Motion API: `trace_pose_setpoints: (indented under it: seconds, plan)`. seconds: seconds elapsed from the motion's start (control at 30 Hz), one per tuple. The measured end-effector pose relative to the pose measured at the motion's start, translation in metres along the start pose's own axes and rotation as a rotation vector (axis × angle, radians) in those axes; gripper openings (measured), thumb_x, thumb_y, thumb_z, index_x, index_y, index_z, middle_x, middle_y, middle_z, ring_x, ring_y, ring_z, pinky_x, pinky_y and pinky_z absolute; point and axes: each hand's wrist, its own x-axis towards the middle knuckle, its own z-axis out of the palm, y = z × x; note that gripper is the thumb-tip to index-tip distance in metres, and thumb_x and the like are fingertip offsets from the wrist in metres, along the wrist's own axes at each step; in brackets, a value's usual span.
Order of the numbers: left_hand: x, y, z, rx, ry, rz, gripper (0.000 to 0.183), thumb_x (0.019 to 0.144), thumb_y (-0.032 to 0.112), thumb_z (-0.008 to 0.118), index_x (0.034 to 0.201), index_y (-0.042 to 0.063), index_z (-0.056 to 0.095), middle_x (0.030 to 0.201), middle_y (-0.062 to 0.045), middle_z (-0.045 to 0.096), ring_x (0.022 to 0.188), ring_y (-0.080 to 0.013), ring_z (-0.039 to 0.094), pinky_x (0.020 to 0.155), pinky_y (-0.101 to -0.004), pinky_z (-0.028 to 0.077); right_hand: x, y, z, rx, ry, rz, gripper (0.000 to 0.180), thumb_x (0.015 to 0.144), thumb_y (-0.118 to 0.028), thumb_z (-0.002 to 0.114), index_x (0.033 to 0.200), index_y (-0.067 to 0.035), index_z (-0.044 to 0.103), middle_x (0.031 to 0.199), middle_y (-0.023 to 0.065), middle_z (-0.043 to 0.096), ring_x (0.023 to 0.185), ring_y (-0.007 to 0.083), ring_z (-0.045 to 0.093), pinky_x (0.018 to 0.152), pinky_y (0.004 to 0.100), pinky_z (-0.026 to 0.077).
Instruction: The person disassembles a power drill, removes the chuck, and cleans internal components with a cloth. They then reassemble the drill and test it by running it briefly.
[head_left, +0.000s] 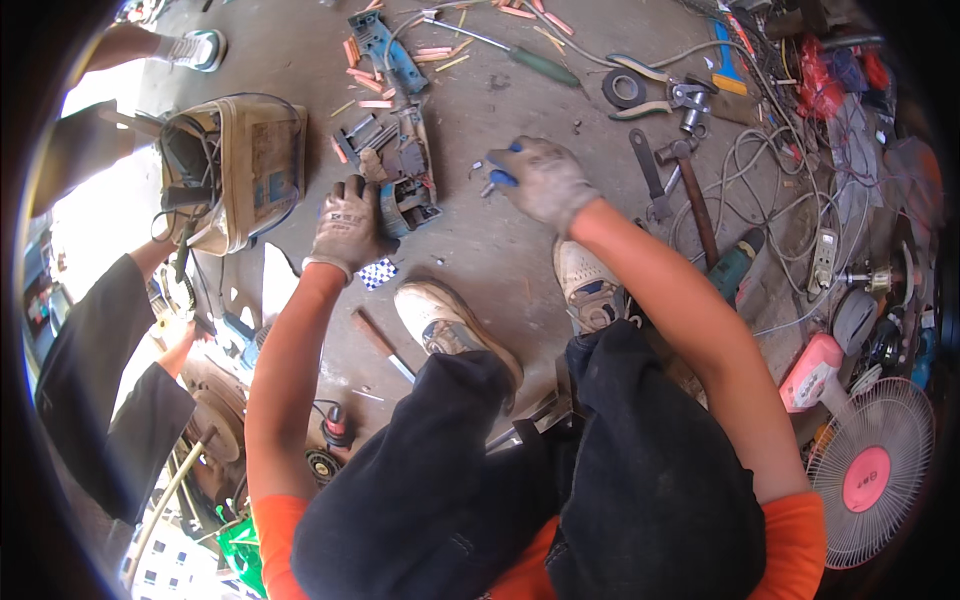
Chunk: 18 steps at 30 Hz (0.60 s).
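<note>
My left hand (345, 225), in a dirty grey work glove, grips the rounded end of an opened blue power-tool housing (409, 206). Its inner parts (401, 154) lie exposed in the shell, and a cord runs off its far end. Over the floor to the right is my right hand (544, 176), gloved, with blue showing at the fingers. A small metal piece (487, 189) is at its fingertips; whether it is held or only beside them I cannot tell. Another tiny part (476, 165) lies just beyond. A blue-and-white checkered piece (377, 274) lies near my left wrist.
Beyond are a green-handled screwdriver (544, 66), black tape (624, 88), pliers (645, 109) and scattered pink strips (433, 55). Right: a hammer (697, 199), tangled cable (750, 161), a pink fan (866, 480). Left: a tool bucket (262, 169) and another person's hand (176, 334).
</note>
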Motion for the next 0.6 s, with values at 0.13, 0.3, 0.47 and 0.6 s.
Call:
trace_pose_setpoints:
  seconds: [0.13,0.3,0.47,0.6]
  plan:
    - [0.009,0.026,-0.003,-0.032,0.047,0.085,0.089,0.062,0.034,0.084,0.137,0.000,0.049,0.131,-0.024,0.049,0.122,-0.0434,0.050,0.104,-0.0507,0.044,0.030,0.008,0.028,-0.405,-0.102,-0.141,0.023,0.086,-0.025,0.062,0.104,-0.013,0.070,0.114,0.0114,0.063,0.109,0.0293,0.063,0.093,0.0441,0.050]
    - [0.004,0.045,0.005,-0.042,-0.001,0.115,0.084,0.066,0.032,0.085,0.135,0.000,0.050,0.131,-0.022,0.050,0.122,-0.0423,0.051,0.103,-0.0510,0.045,-0.006,0.000,-0.004,-0.241,-0.035,-0.001,0.019,0.088,-0.020,0.062,0.098,-0.007,0.071,0.107,0.0143,0.069,0.102,0.0309,0.067,0.089,0.0432,0.053]
    - [-0.012,0.055,-0.029,-0.083,0.028,0.097,0.082,0.071,0.038,0.087,0.137,0.003,0.053,0.130,-0.021,0.052,0.123,-0.0396,0.053,0.101,-0.0482,0.045,-0.053,-0.019,-0.066,0.180,-0.070,0.192,0.023,0.090,-0.021,0.065,0.104,-0.003,0.064,0.098,0.0190,0.070,0.093,0.0380,0.068,0.083,0.0471,0.054]
    - [-0.046,0.073,-0.070,-0.808,0.072,0.258,0.061,0.076,0.030,0.085,0.127,0.006,0.063,0.115,-0.016,0.062,0.105,-0.0346,0.063,0.091,-0.0427,0.050,-0.077,-0.039,-0.097,0.180,0.055,0.003,0.023,0.089,-0.021,0.067,0.103,-0.003,0.064,0.095,0.0188,0.070,0.089,0.0378,0.068,0.081,0.0456,0.054]
